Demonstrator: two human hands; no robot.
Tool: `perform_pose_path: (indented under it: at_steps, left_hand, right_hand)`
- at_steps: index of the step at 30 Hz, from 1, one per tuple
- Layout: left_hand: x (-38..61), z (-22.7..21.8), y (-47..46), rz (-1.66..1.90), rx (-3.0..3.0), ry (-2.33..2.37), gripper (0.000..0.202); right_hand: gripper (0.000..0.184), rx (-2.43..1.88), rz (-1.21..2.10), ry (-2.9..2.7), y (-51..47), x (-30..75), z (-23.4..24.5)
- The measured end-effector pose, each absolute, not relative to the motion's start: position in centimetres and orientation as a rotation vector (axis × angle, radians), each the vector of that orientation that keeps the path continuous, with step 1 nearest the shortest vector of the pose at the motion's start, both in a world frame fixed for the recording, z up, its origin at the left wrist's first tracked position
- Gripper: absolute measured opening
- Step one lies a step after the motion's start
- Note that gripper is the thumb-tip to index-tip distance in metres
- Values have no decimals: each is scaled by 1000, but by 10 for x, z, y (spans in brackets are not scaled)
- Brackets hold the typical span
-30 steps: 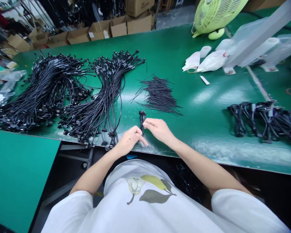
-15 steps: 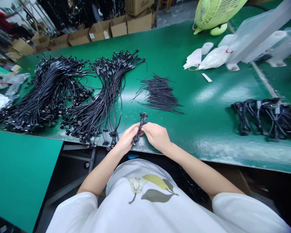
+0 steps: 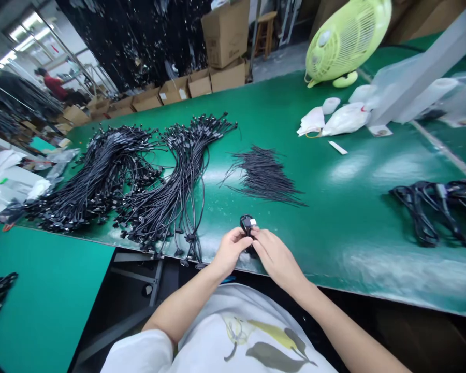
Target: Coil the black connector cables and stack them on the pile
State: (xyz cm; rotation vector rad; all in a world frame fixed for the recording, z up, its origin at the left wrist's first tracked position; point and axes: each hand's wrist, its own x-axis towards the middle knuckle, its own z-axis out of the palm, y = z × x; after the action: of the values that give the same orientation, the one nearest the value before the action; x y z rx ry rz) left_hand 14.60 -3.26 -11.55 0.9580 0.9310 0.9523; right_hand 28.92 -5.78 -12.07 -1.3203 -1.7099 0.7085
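Both hands meet over the near edge of the green table [image 3: 345, 228], close in front of the body. The left hand [image 3: 232, 249] and the right hand [image 3: 275, 255] pinch one folded black cable [image 3: 247, 224] between thumbs and fingers; its pale metal plug [image 3: 252, 221] stands out above them, toward the far edge. I suppose it is held with two hands because a folded cable would spring apart. Whether a tie goes around it, I cannot tell, as the fingers hide this part.

Just beyond the hands lies a heap of thin black ties [image 3: 270, 173], probably put there for short reaching. Two piles of long cables [image 3: 180, 171] stretch from the near edge toward the far edge on the left, and folded bundles [image 3: 421, 215] lie apart, to the right; this likely keeps the two kinds from mixing.

Half a second ago, the cable showed its whole length along the left fingers; now mainly its top is visible. The view is also raised, while the ties have kept their place.
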Motion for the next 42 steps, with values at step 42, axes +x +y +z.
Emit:
perform_pose_path:
  at_steps: [42]
  left_hand:
    - [-8,22,-35,730,1877,1041,23]
  right_hand:
    - [36,-960,194,-2577,99,182,-8]
